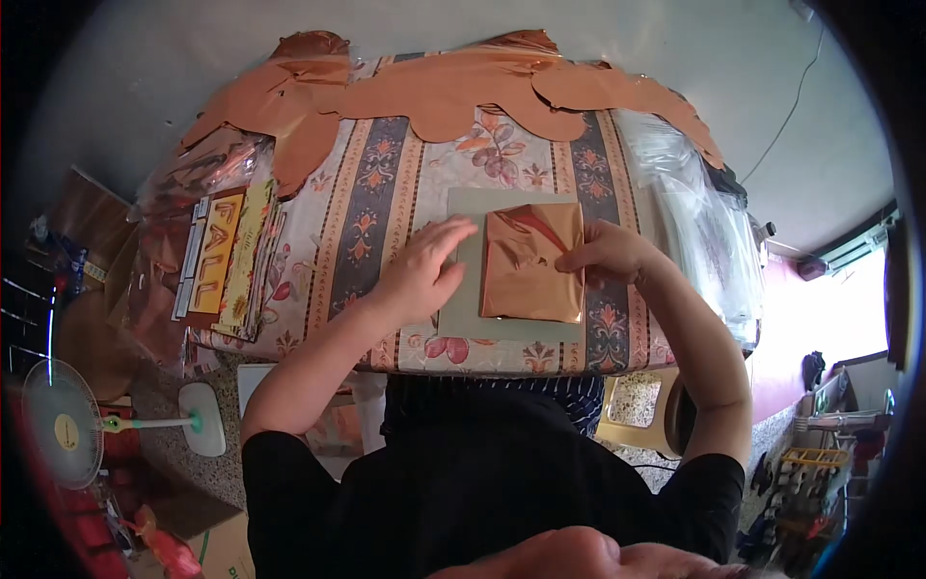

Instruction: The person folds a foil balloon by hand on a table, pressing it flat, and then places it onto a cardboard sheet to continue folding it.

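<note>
A folded copper-coloured foil piece (526,275), shiny and roughly rectangular, lies on a grey board (463,311) at the front of the table. My right hand (608,255) grips its right edge, thumb on top and the other fingers partly hidden beneath. To the left, my left hand (424,270) is over the board's left edge with fingers stretched out, apart from the foil and holding nothing.
Flat copper foil shapes (434,96) spread along the table's back edge. Printed cards reading FALL (214,253) are stacked at left beside plastic-wrapped foil. Clear plastic bags (699,222) lie at right. A patterned cloth (386,183) covers the table; a fan (66,429) stands at lower left.
</note>
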`<action>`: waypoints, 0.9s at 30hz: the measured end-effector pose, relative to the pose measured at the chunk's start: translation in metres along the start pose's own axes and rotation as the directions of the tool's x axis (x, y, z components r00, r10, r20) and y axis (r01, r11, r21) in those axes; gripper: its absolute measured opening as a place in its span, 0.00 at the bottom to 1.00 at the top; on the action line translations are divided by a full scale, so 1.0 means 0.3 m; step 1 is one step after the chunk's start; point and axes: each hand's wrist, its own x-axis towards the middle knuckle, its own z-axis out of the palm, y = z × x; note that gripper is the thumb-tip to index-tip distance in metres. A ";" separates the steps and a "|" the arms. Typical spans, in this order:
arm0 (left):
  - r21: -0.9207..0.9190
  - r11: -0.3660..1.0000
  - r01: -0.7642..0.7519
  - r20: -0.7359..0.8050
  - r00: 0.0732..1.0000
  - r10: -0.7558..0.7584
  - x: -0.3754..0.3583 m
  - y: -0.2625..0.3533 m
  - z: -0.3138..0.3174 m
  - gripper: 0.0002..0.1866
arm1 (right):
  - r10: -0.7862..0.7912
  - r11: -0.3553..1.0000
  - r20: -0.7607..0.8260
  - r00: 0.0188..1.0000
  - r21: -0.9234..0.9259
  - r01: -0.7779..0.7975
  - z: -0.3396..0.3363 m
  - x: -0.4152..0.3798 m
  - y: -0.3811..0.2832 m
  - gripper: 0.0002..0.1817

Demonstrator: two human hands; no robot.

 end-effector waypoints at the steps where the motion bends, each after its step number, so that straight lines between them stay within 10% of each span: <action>1: 0.002 1.000 -0.023 -0.042 0.999 0.023 0.007 0.004 0.006 0.27 | 0.015 1.000 0.031 0.999 -0.010 -0.014 -0.016 0.015 0.000 0.07; 7: 0.463 0.820 -0.336 0.147 0.942 0.303 0.056 0.042 0.050 0.32 | 0.074 0.996 -0.014 0.997 -0.052 -0.074 -0.004 0.038 -0.019 0.08; 20: 0.393 0.861 -0.322 0.201 0.944 0.261 0.071 0.036 0.071 0.36 | -0.099 0.917 -0.201 0.975 -0.398 0.011 0.069 -0.048 -0.038 0.29; 22: 0.425 0.843 -0.330 0.189 0.943 0.275 0.072 0.038 0.071 0.34 | -0.685 0.467 -0.327 0.651 -0.883 0.049 0.107 -0.063 0.019 0.39; 27: 0.429 0.841 -0.331 0.203 0.942 0.267 0.078 0.055 0.066 0.35 | -0.783 0.024 0.102 0.613 -0.981 0.193 0.181 -0.042 0.078 0.40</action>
